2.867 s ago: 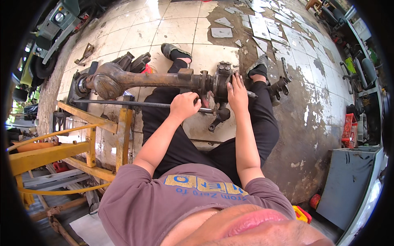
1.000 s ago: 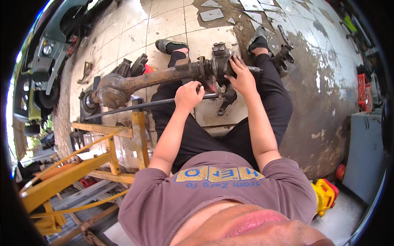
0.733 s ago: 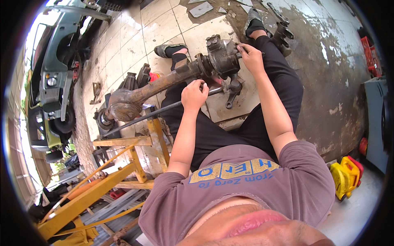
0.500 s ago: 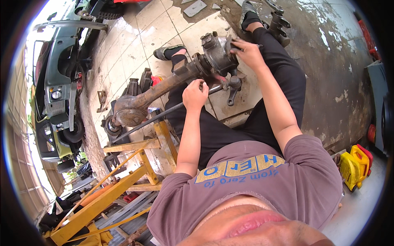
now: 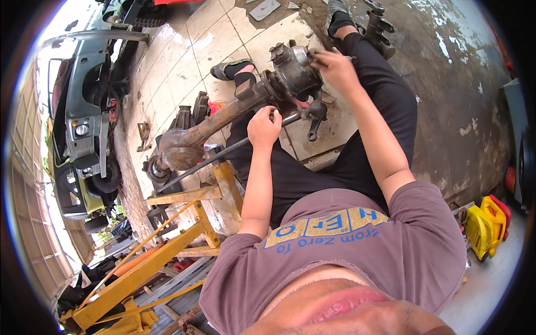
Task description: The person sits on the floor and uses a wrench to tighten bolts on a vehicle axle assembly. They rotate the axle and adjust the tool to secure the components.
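A vehicle axle (image 5: 215,124), brown and greasy, lies slantwise in front of me, with a rounded differential housing at its left end. At its right end is a dark steering-knuckle housing (image 5: 298,72). My right hand (image 5: 338,71) is at this housing's outer end face, fingers bent and slightly blurred around something dark that I cannot make out. My left hand (image 5: 264,128) is curled closed beside the axle tube, above the long tie rod (image 5: 226,151); whatever its fingers hold is hidden. A steering arm (image 5: 316,120) hangs below the housing at the rod's end.
A yellow metal frame (image 5: 184,195) stands at the left near the axle. Dark metal parts (image 5: 187,114) sit on the tiles behind it. Another metal part (image 5: 379,36) lies by my right foot. Yellow jugs (image 5: 481,226) stand at the right. Vehicles (image 5: 84,128) are parked far left.
My right hand has shifted slightly at the housing's end face, and its fingers are more blurred. My left hand stays nearly in place. The whole view has tilted a little.
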`<act>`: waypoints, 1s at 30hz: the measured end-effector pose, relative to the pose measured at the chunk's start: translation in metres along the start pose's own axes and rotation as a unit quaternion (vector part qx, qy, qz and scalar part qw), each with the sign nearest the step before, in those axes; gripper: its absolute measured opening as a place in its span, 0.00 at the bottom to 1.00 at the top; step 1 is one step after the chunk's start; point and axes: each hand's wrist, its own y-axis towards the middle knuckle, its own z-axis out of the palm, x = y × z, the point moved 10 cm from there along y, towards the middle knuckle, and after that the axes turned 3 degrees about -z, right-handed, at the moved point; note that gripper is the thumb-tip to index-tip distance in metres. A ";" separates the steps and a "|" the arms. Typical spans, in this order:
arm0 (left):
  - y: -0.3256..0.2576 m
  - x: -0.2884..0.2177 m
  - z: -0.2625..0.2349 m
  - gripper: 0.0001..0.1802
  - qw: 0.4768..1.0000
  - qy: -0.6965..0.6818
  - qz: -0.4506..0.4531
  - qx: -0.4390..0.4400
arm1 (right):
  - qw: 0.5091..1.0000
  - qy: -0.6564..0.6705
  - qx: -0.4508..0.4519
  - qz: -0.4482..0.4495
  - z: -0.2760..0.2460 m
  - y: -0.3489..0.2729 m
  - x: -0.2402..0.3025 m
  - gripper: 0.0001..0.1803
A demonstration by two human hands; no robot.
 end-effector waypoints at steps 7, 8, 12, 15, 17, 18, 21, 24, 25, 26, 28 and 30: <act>0.004 0.000 -0.005 0.12 0.996 -0.091 0.021 0.004 | 0.987 -0.104 0.051 0.112 -0.011 0.000 -0.017 0.15; 0.003 0.002 -0.007 0.14 0.991 -0.127 0.035 -0.003 | 0.993 -0.050 0.069 0.086 -0.005 -0.002 -0.002 0.16; 0.010 -0.027 -0.023 0.22 0.951 -0.306 0.046 -0.007 | 0.958 0.188 0.199 0.084 0.024 -0.017 0.049 0.21; 0.017 -0.065 -0.022 0.23 0.869 -0.495 0.019 0.022 | 0.878 0.340 0.290 0.173 0.055 -0.035 0.065 0.23; 0.020 -0.058 -0.011 0.23 0.890 -0.450 -0.021 0.074 | 0.862 0.363 0.302 0.184 0.061 -0.040 0.061 0.24; 0.022 -0.054 -0.007 0.23 0.899 -0.426 -0.038 0.098 | 0.855 0.374 0.306 0.185 0.062 -0.038 0.062 0.25; 0.017 -0.031 -0.006 0.21 0.910 -0.402 -0.072 0.071 | 0.826 0.438 0.271 0.230 0.059 -0.041 0.059 0.32; 0.009 -0.029 -0.001 0.20 0.909 -0.394 -0.083 0.107 | 0.808 0.469 0.278 0.226 0.063 -0.043 0.062 0.37; 0.006 -0.033 -0.002 0.20 0.917 -0.375 -0.071 0.113 | 0.803 0.470 0.290 0.225 0.064 -0.044 0.066 0.39; 0.002 -0.037 -0.003 0.20 0.925 -0.356 -0.059 0.118 | 0.787 0.499 0.292 0.214 0.070 -0.046 0.072 0.41; -0.002 -0.025 -0.004 0.18 0.899 -0.415 -0.087 0.111 | 0.755 0.556 0.293 0.190 0.080 -0.050 0.086 0.43; -0.005 -0.014 -0.010 0.17 0.837 -0.533 -0.115 0.051 | 0.725 0.613 0.233 0.210 0.082 -0.054 0.095 0.45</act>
